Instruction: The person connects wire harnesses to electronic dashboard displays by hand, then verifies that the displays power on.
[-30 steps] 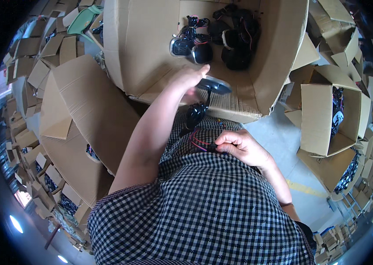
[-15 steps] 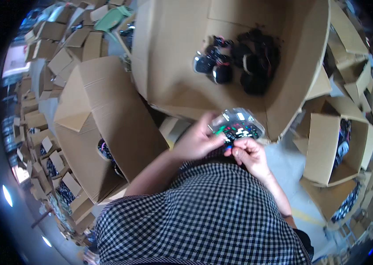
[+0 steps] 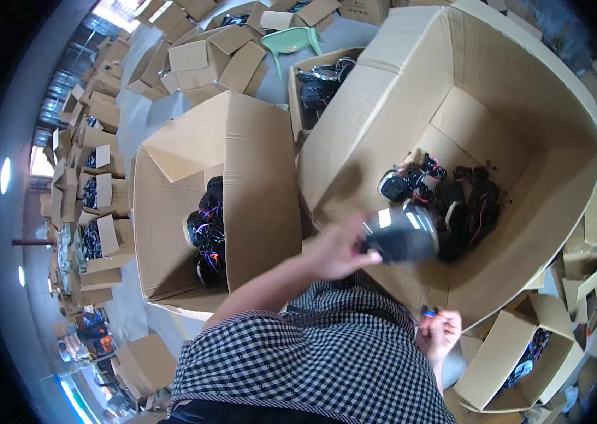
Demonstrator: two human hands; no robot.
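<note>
My left hand (image 3: 335,249), blurred by motion, is closed on the edge of a glossy black rounded shell (image 3: 406,234). It holds the shell in front of the large open carton (image 3: 383,127); the fingers on the shell's far side are hidden. Lower right, near my apron, my right hand (image 3: 442,332) is curled, with a small blue and dark piece (image 3: 428,311) pinched at its fingertips. What that piece is, I cannot make out. Inside the large carton lies a pile of similar black parts (image 3: 479,201) with coloured wires.
Left of the large carton stands another open carton (image 3: 182,155) holding black wired parts (image 3: 208,233). A smaller carton (image 3: 503,360) is at the lower right. Beyond are a pale green stool (image 3: 291,40) and many more cartons (image 3: 196,63).
My hands, together on the shell before, are now apart. The left has swung the shell round, its dark side showing; the right has dropped toward the lower right. The view has turned left.
</note>
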